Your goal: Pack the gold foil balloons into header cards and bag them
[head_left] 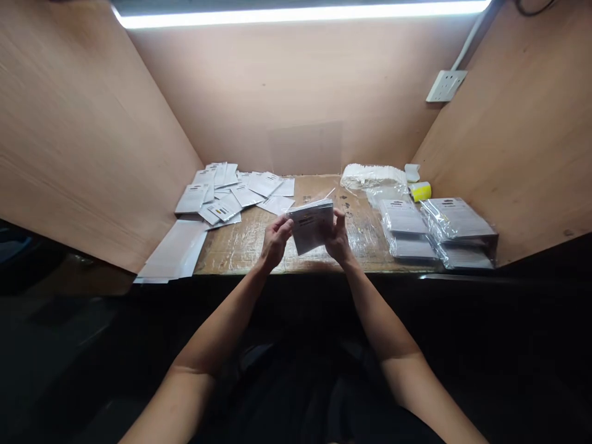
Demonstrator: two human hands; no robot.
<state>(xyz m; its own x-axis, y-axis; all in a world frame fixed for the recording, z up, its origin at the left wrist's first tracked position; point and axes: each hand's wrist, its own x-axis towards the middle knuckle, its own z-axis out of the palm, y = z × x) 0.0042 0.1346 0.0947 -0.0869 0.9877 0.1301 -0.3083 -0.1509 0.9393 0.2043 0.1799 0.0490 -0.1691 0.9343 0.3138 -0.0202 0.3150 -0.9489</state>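
Between my hands, above the front of the cardboard-covered table (231, 250), is a small stack of flat packets (312, 227) with printed faces and clear film at the top edge. My left hand (276, 240) is closed on the stack's left edge, thumb in front. On the opposite edge, my right hand (339, 239) grips the same stack, its fingers partly hidden behind it. Loose white packets (226, 206) with dark slots lie in a spread heap to the left. Bundles of similar packets in clear plastic (404, 219) are piled to the right.
White sheets (173, 250) lie at the left front edge. A row of white folded pieces (374, 176) and a yellow roll (420, 192) sit at the back right. Wooden walls (296, 86) enclose three sides, with a socket (446, 86) and a light tube (300, 15) above.
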